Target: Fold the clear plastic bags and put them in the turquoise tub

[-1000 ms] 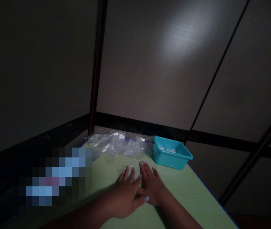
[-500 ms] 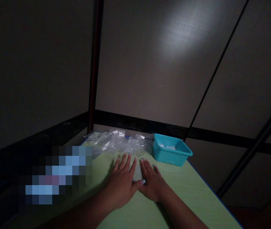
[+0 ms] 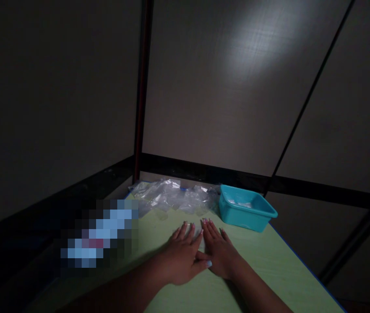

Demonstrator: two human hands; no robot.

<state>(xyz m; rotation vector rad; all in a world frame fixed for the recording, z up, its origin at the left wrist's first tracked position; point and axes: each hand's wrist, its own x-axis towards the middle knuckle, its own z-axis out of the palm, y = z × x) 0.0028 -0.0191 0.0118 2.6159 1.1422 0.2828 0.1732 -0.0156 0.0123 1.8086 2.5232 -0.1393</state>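
Observation:
Both of my hands lie flat, palms down, side by side on a light green table point(image 3: 269, 269). My left hand point(image 3: 181, 256) has its fingers stretched out and its thumb crosses over to my right hand point(image 3: 219, 252), whose fingers are also extended. A small clear plastic bag point(image 3: 200, 240) is pressed flat beneath the fingers; only a sliver of it shows between the hands. Neither hand grips anything.
A heap of clear plastic bags point(image 3: 172, 198) lies at the table's far end. To its right stands a teal plastic tub point(image 3: 246, 213) with something pale inside. Dim walls and dark poles surround the table. A blurred-out patch covers the left side.
My hands slid forward over the bag and then back toward me, staying flat and together. The view shifted slightly to the right.

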